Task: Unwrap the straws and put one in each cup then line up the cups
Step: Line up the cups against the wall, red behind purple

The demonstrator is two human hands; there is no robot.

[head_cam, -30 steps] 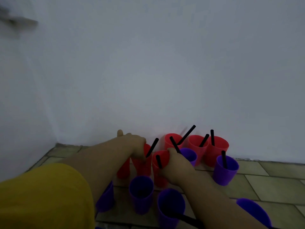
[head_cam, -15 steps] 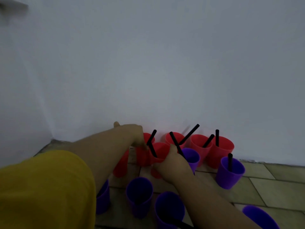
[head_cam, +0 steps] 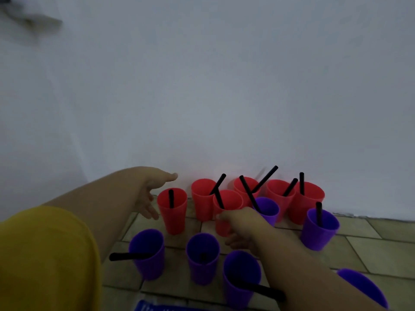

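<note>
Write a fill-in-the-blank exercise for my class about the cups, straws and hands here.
1. The cup gripped by the right hand is coloured ___.
2. The left hand, fingers spread, holds ___.
3. The straw in the leftmost red cup is coloured ___.
Missing words: red; nothing; black.

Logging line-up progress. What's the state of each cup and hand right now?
Left red cup: upright, straw in, free.
Front red cup: straw in, gripped.
Back red cups: four, upright, straws in, in a rough back row.
Purple cups: six, unaligned; straws show in four, rest unclear.
Left hand: open, holds nothing.
Right hand: grips front red cup.
</note>
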